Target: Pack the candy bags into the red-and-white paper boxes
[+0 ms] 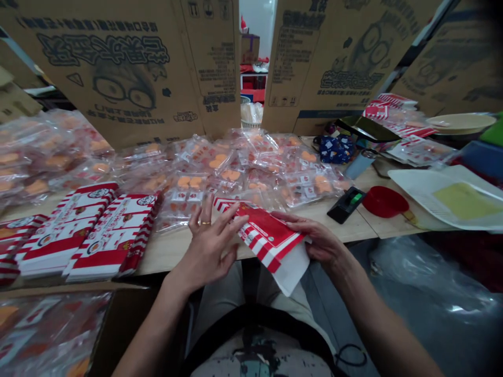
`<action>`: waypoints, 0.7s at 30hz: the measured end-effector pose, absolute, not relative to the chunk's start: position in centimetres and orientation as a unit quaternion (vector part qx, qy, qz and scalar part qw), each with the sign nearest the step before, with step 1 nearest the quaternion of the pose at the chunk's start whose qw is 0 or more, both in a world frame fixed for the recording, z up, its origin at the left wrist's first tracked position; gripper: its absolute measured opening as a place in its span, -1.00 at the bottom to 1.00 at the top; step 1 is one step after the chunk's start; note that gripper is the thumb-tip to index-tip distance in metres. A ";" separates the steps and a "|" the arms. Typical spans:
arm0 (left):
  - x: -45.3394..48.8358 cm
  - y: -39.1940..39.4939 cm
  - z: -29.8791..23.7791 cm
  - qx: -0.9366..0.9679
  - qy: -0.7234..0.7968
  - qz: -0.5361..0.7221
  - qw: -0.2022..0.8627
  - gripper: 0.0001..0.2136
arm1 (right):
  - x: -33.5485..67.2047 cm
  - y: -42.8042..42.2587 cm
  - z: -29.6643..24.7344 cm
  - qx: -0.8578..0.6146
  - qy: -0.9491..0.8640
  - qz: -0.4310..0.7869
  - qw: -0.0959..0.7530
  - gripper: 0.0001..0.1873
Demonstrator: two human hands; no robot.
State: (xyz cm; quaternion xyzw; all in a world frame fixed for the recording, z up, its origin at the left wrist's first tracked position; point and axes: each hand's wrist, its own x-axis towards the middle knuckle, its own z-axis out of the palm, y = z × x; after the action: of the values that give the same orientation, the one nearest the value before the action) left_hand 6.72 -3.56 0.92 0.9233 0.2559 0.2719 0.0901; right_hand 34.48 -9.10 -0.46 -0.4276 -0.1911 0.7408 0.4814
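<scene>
A red-and-white striped paper box (271, 233) hangs tilted above the table's front edge, its white flap (294, 269) pointing down toward my lap. My right hand (320, 238) grips it along its right side, thumb on top and the other fingers partly hidden underneath. My left hand (214, 238), with a ring on one finger, has its fingers stretched out and spread against the box's left edge. Just beyond both hands lie clear plastic packets (188, 193) with orange pieces and small printed labels inside.
Stacks of flat striped boxes (113, 235) lie to the left. More packets fill an open carton (104, 324) at lower left. A black tape dispenser (346, 204), a red cup (385, 201) and a white tray (451, 196) sit right. Large cardboard sheets (129, 68) stand behind.
</scene>
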 end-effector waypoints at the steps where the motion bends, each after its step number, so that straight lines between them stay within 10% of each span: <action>1: 6.6 -3.9 1.0 0.920 0.260 0.285 0.069 -0.54 | 34.6 -9.2 -0.1 -0.423 -0.201 0.751 0.466 -0.45; 5: 6.7 -2.9 -0.2 0.833 0.351 0.387 0.185 -0.83 | 35.7 -8.9 0.8 -0.419 -0.300 0.754 0.408 -0.37; 13: 8.3 -2.0 -4.9 0.636 0.527 0.325 0.460 -0.64 | 30.3 -5.5 -5.1 -0.528 -0.390 0.556 0.509 -0.19; 21: 5.2 -1.9 -6.8 0.617 0.550 0.311 0.469 -0.48 | 25.0 -5.6 -8.9 -0.561 -0.437 0.454 0.537 -0.48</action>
State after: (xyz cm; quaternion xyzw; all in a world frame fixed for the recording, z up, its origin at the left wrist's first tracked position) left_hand 5.18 -1.91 -6.84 0.6174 0.5498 0.3107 0.4692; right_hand 25.04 -5.57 -8.91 -0.5612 -0.4367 0.4539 0.5369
